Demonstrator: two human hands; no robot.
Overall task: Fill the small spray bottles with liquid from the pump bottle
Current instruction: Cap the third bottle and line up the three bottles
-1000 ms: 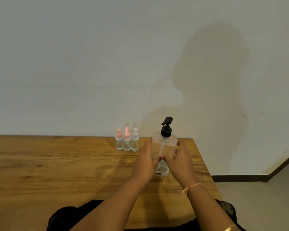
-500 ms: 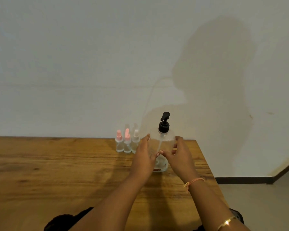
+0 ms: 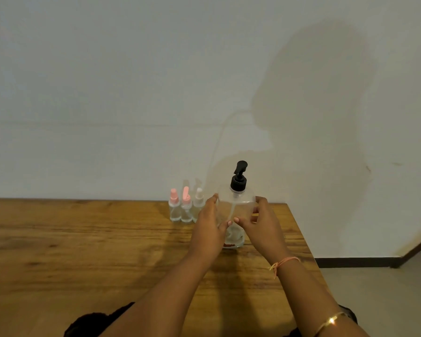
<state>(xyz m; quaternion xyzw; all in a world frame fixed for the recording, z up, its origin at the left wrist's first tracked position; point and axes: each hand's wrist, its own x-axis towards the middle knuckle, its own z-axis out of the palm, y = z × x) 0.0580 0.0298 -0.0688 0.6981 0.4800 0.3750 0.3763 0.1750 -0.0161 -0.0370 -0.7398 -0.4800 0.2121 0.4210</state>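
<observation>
Here: left hand (image 3: pixel 208 231), right hand (image 3: pixel 261 227) clasp upright pump bottle (image 3: pixel 237 206) sides.

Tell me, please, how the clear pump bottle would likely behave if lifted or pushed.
The pump bottle looks tall for its base, so a high push would probably tip it. Its smooth clear wall may be slippery; the left hand and right hand both hold it. Weight is uncertain: the liquid level is hard to read.

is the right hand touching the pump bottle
Touching. The head view shows the right hand with thumb and fingers wrapped on the clear body of the pump bottle.
</observation>
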